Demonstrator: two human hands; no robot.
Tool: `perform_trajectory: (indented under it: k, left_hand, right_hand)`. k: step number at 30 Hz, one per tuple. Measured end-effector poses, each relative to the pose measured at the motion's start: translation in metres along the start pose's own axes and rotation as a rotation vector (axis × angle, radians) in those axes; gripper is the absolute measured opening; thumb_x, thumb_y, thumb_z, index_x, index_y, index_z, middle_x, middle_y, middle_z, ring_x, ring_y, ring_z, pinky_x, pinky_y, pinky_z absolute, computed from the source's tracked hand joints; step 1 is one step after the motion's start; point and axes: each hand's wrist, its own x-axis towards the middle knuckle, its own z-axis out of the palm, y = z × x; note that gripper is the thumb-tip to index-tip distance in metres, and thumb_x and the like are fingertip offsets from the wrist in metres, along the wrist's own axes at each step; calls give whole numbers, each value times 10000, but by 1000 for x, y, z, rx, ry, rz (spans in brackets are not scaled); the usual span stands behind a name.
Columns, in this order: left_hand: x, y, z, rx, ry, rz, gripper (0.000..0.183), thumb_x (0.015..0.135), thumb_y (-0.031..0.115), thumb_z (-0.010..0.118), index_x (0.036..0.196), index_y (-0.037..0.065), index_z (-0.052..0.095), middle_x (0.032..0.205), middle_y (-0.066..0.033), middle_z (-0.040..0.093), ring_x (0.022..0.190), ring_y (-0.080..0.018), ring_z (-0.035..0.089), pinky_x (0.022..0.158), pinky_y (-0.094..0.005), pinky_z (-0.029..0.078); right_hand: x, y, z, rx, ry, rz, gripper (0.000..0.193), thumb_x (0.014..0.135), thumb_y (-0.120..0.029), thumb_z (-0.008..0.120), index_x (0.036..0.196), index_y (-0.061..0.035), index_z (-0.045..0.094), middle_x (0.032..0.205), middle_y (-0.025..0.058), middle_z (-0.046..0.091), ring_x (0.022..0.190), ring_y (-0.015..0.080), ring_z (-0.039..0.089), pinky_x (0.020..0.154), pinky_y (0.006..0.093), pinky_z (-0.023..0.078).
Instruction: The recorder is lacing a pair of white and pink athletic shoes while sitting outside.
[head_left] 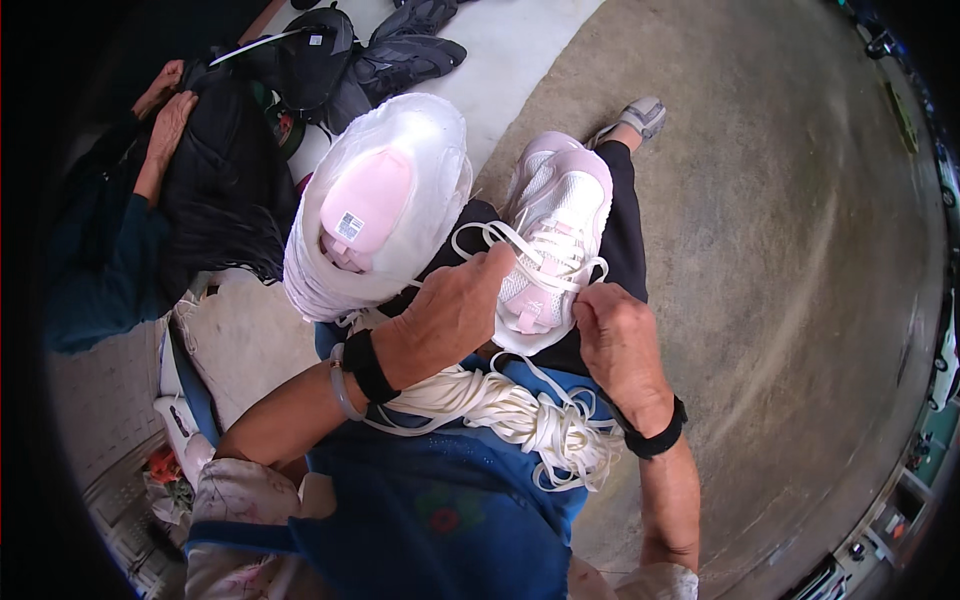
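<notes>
Centre-left: stacked shoes (425, 135). Mid-frame: left hand (450, 302), grip pinching lace (516, 238); shoe (560, 208) upper centre, likely light, soft, best held by its sides. Right of centre: right hand (617, 335), grip apparently pinching lace.

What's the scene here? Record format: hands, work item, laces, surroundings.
left_hand: left hand, fingers curled at the white lace; exact grip unclear
right_hand: right hand, fingertips by the right edge of the pink-and-white shoe; grip unclear
work_item: that shoe, above the lap, lace across its front
spare_laces: pale lace bundle, lying over the blue apron
left_side: another white-and-pink shoe piece
neighbour: co-worker's hands at black material
</notes>
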Motion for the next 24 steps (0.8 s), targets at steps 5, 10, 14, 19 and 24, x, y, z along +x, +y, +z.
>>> perform_trajectory:
  k: [5, 10, 14, 19, 24]
  left_hand:
    - [-7, 9, -4, 284, -50, 148, 309, 771, -32, 545, 1073, 17, 504, 853, -147, 538, 711, -324, 601, 599, -396, 496]
    - [-1, 29, -19, 672, -104, 301, 243, 776, -9, 547, 1014, 39, 526, 847, -101, 493, 697, -269, 597, 595, -341, 487]
    - [10, 21, -14, 483, 17, 384, 157, 757, -6, 557, 909, 28, 547, 872, -115, 484, 718, -275, 584, 596, -343, 484]
    - [11, 19, -6, 237, 68, 493, 121, 752, 2, 581, 861, 26, 535, 870, -136, 491, 737, -303, 577, 610, -387, 484]
    - [2, 41, 13, -77, 42, 200, 100, 892, 56, 561, 951, 16, 491, 857, -192, 543, 770, -416, 563, 641, -460, 456]
  right_hand:
    - [-12, 1, 4, 216, 153, 196, 72, 821, -57, 645, 835, 11, 626, 792, 178, 633, 713, 365, 625, 641, 417, 503]
    - [-20, -11, 24, -17, 244, 80, 72, 851, -76, 603, 888, -14, 601, 795, 173, 599, 663, 360, 604, 608, 438, 481]
    - [-23, -12, 16, -98, 320, 49, 151, 824, -127, 650, 939, -39, 607, 847, 127, 572, 778, 300, 565, 704, 399, 428]
    - [-33, -19, 19, -257, 295, 29, 256, 774, -200, 706, 958, -46, 618, 915, 102, 545, 860, 277, 516, 735, 395, 394]
    - [-31, -16, 28, -257, 338, 36, 179, 790, -106, 665, 935, -11, 623, 872, 142, 561, 820, 311, 534, 722, 401, 429]
